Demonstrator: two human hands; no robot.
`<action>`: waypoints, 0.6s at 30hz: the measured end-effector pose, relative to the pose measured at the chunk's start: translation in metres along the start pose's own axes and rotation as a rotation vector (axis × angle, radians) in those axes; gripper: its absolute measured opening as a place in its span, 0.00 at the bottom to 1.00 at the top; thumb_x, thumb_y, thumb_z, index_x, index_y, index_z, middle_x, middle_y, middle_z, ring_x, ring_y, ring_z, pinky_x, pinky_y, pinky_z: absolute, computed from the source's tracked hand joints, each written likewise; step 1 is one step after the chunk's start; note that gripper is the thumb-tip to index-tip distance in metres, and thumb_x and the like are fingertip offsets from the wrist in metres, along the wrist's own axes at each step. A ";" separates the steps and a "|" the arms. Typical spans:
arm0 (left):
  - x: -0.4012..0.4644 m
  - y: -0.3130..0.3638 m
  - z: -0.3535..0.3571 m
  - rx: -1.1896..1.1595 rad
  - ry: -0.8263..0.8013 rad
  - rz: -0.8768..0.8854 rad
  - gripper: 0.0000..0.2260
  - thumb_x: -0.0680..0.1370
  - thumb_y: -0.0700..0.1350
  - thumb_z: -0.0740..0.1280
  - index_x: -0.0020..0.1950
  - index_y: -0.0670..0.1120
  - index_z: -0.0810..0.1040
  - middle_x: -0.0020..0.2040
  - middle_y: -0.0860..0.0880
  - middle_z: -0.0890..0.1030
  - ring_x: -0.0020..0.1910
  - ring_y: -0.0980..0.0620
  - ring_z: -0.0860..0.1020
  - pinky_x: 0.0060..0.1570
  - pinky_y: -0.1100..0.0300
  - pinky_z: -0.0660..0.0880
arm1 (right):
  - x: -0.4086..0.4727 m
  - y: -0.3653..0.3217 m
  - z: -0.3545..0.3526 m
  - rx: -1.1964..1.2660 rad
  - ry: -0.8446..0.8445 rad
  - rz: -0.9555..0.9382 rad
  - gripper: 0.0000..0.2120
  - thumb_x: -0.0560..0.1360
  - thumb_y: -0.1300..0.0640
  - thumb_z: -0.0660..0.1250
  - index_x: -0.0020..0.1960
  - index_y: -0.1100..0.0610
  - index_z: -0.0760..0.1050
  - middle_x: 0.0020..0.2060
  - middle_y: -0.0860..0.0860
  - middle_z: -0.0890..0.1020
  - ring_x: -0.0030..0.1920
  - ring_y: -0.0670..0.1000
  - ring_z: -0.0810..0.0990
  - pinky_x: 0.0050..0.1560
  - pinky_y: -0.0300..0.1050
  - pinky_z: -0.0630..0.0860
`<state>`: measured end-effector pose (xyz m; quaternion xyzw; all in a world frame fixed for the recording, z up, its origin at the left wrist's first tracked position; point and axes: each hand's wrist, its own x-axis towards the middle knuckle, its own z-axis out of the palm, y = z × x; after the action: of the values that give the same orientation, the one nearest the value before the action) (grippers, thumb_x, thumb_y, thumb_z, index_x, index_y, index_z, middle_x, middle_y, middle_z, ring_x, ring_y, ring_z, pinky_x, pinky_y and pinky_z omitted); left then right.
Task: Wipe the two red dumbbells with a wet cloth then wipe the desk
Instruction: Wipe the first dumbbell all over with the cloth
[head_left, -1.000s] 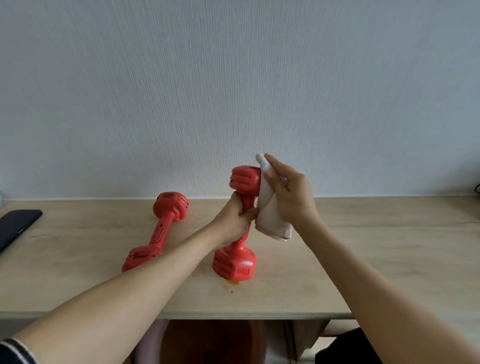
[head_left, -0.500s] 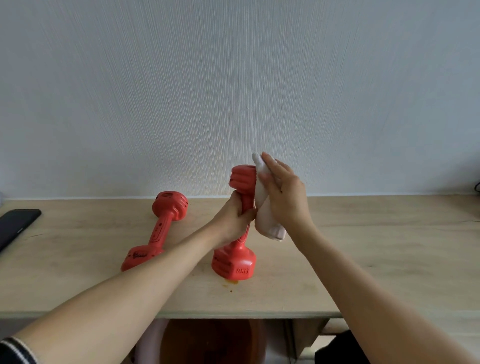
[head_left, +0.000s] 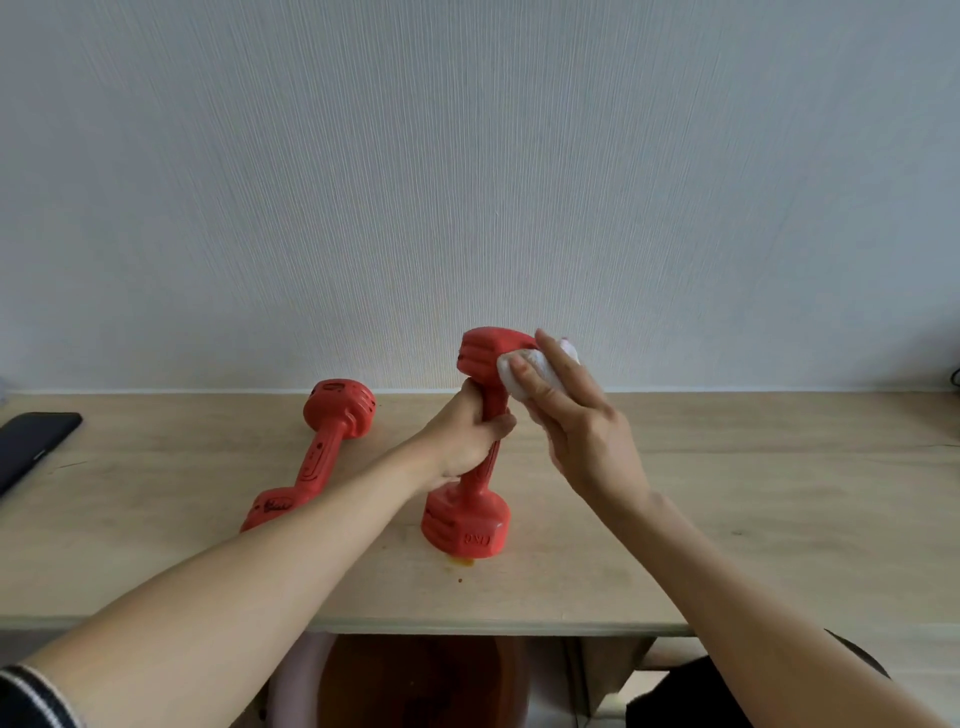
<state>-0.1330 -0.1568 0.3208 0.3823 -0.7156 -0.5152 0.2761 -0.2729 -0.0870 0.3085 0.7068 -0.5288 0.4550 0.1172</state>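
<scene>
A: Left hand (head_left: 470, 434)?
B: Wrapped tight round the grip of the upright red moulded dumbbell (head_left: 475, 457), fingers curled closed on it. Lower head planted on the pale wooden surface (head_left: 753, 499), upper head tipped toward 1 o'clock, probably to offer its side for wiping.

A: Right hand (head_left: 582, 431)?
B: Holding the bunched white wet cloth (head_left: 535, 371), pressed against that upper head from 3 o'clock; fingers (head_left: 558, 358) laid over the wad, thumb under.

A: Second red dumbbell (head_left: 317, 457)?
B: Lying flat at 9 o'clock of the first, apart from it, untouched for now. Black phone (head_left: 34, 447) farther out at 9 o'clock.

A: Surface wiped?
B: Judged not yet; small orange stain (head_left: 462, 561) beneath the standing head.
</scene>
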 end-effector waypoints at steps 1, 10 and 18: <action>-0.001 0.001 0.001 -0.006 0.008 0.008 0.19 0.76 0.36 0.63 0.65 0.43 0.64 0.59 0.41 0.76 0.60 0.46 0.74 0.64 0.46 0.69 | 0.005 -0.004 0.002 0.011 -0.017 -0.012 0.22 0.79 0.56 0.59 0.71 0.44 0.62 0.72 0.52 0.64 0.71 0.59 0.64 0.63 0.53 0.72; -0.002 0.002 0.000 -0.135 -0.017 0.005 0.13 0.76 0.30 0.62 0.57 0.42 0.67 0.41 0.49 0.72 0.45 0.53 0.71 0.52 0.55 0.69 | 0.003 -0.014 -0.003 0.253 0.021 0.225 0.20 0.78 0.57 0.62 0.69 0.49 0.66 0.70 0.49 0.65 0.68 0.40 0.63 0.63 0.25 0.60; -0.003 0.001 -0.008 -0.172 -0.028 -0.030 0.11 0.75 0.29 0.62 0.48 0.45 0.68 0.39 0.48 0.72 0.39 0.51 0.71 0.48 0.50 0.69 | 0.008 -0.021 -0.008 0.228 0.032 0.354 0.18 0.78 0.52 0.58 0.65 0.54 0.74 0.61 0.49 0.77 0.58 0.51 0.77 0.55 0.38 0.72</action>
<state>-0.1249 -0.1581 0.3248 0.3608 -0.6665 -0.5842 0.2903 -0.2587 -0.0782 0.3264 0.6041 -0.5878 0.5368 -0.0369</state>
